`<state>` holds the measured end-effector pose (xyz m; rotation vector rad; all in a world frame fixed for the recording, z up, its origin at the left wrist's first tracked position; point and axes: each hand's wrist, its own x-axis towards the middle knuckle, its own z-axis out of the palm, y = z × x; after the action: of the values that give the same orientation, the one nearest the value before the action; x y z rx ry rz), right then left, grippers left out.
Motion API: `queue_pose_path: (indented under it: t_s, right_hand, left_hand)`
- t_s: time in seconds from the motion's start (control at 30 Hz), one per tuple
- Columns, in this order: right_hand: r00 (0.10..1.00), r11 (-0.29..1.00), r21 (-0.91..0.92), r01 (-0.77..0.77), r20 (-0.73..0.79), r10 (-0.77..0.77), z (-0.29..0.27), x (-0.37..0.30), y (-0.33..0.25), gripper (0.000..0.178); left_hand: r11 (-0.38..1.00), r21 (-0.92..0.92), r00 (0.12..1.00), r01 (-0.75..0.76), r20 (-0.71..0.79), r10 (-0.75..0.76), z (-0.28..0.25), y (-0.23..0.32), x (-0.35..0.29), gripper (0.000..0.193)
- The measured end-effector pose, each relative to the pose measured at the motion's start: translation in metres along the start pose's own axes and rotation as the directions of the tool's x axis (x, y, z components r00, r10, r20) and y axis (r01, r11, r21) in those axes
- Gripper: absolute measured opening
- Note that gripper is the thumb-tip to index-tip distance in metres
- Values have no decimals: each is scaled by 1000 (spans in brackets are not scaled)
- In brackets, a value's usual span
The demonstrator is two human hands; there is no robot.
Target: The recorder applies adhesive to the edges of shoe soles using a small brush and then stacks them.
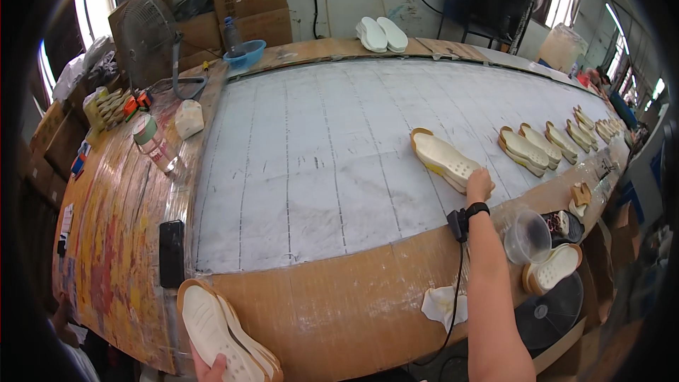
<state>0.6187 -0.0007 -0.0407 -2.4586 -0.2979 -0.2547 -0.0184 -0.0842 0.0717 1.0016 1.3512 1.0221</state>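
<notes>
At the lower left edge my left hand [210, 369] is closed around a pair of cream shoe soles [206, 315] with tan rims, stacked together and dotted with small round holes at the near end. My right hand [480, 185] reaches out over the white belt surface [304, 163]. Its fingers are closed at the near end of another pair of cream soles [444, 155] lying on that surface. A black strap with a box and cable [460, 225] circles my right wrist.
Several sole pairs [525, 147] line the belt's right side. A clear plastic tub [527, 236], white cloth [444, 305] and more soles [555, 269] lie near my right forearm. Leftward are a phone [171, 253], bottle [155, 143] and fan [148, 42]. White soles [382, 34] rest behind.
</notes>
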Motion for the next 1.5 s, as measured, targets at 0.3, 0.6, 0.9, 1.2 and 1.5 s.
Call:
queue_pose_path:
  t_s: [0.3,0.6,0.9,1.2,1.5]
  right_hand:
    - [723,618,598,-510,687,-68,-11,-16,-23,37]
    - [27,331,243,-912,840,-542,-130,-183,-80,36]
    - [-254,490,144,-859,712,-655,-216,-323,-32,63]
    - [-246,531,150,-834,761,-600,-247,-369,-19,66]
    - [-165,556,288,-780,762,-626,-246,-378,-7,77]
  left_hand:
    - [694,645,886,-320,-55,460,-4,21,-13,63]
    - [794,-31,787,-607,111,606,34,45,-43,62]
    - [843,-489,863,-227,301,406,79,35,-18,70]
    - [819,-548,910,-170,233,344,77,24,-43,65]
    - [853,-442,884,-276,233,406,78,30,-41,71]
